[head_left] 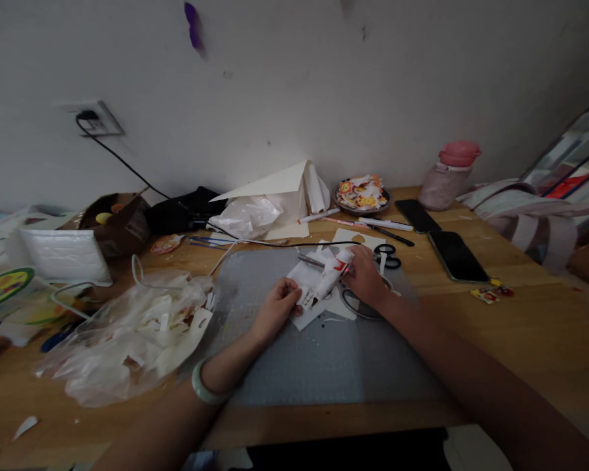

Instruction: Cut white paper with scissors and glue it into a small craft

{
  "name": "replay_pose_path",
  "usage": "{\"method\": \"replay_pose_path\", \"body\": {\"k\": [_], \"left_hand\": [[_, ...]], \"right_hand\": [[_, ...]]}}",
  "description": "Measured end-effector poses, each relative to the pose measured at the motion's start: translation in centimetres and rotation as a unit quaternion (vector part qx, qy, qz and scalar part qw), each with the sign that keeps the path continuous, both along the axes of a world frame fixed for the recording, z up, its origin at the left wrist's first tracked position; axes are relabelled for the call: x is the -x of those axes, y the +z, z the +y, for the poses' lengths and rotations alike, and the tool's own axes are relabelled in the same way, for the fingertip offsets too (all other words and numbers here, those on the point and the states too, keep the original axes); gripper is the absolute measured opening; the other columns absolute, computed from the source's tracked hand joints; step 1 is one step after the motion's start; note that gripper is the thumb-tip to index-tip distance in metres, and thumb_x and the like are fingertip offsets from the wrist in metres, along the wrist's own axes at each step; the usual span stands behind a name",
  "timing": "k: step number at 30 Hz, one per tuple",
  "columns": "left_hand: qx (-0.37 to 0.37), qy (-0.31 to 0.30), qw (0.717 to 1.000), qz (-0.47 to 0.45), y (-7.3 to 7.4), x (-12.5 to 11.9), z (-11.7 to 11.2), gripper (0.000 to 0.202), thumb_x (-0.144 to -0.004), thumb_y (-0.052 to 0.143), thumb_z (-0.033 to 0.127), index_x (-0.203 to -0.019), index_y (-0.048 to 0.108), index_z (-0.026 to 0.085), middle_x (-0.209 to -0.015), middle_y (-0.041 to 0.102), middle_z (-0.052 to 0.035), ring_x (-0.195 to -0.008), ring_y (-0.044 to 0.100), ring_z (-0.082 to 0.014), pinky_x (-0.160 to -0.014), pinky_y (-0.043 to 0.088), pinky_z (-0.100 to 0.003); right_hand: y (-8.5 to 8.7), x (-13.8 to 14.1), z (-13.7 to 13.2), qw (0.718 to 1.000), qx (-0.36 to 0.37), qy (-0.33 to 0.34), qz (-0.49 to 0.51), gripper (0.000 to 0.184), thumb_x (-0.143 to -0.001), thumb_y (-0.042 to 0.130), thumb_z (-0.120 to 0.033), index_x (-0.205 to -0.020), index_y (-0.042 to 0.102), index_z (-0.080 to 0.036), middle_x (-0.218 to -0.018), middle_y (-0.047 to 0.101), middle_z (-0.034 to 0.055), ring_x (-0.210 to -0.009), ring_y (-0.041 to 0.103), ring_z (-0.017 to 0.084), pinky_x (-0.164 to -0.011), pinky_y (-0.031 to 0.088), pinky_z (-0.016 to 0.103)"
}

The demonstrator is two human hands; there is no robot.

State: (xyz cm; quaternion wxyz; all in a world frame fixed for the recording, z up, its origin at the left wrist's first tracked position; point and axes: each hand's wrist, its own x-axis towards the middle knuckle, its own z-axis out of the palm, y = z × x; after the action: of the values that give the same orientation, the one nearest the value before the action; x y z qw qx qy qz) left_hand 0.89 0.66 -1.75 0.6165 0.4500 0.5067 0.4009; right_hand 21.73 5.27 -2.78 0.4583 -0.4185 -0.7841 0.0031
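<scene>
My right hand (366,278) is closed around a white squeeze tube with a red mark, which looks like a glue tube (330,273). Its narrow end tilts down toward a small white paper piece (308,299) with dark marks. The fingers of my left hand (279,306) pinch that piece at its left edge. Beneath both hands lie white paper sheets (305,320) on a grey cutting mat (275,373). Metal blades (310,260) show behind the tube. A grey ring-shaped object (360,306) sits partly hidden under my right hand, and black scissor handles (391,261) lie beyond it.
Left of the mat lies a clear plastic bag (127,353) of paper scraps. A bowl of cutouts (362,194), pens (385,224), two phones (459,256) and a pink-lidded bottle (446,176) stand behind and right. A black cable (285,244) crosses the mat's far edge.
</scene>
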Motion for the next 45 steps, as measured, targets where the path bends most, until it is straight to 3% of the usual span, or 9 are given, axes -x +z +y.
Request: {"method": "replay_pose_path", "body": {"k": [45], "left_hand": [[0.015, 0.018, 0.998, -0.058, -0.21, -0.08, 0.04, 0.019, -0.070, 0.059, 0.026, -0.072, 0.041, 0.019, -0.059, 0.047, 0.0083, -0.043, 0.046, -0.0055, -0.046, 0.031, -0.019]], "right_hand": [[-0.32, -0.03, 0.19, 1.000, -0.013, 0.005, -0.009, 0.020, -0.073, 0.044, -0.014, -0.090, 0.052, -0.021, -0.086, 0.056, 0.0062, -0.086, 0.050, 0.024, -0.078, 0.038, 0.037]]}}
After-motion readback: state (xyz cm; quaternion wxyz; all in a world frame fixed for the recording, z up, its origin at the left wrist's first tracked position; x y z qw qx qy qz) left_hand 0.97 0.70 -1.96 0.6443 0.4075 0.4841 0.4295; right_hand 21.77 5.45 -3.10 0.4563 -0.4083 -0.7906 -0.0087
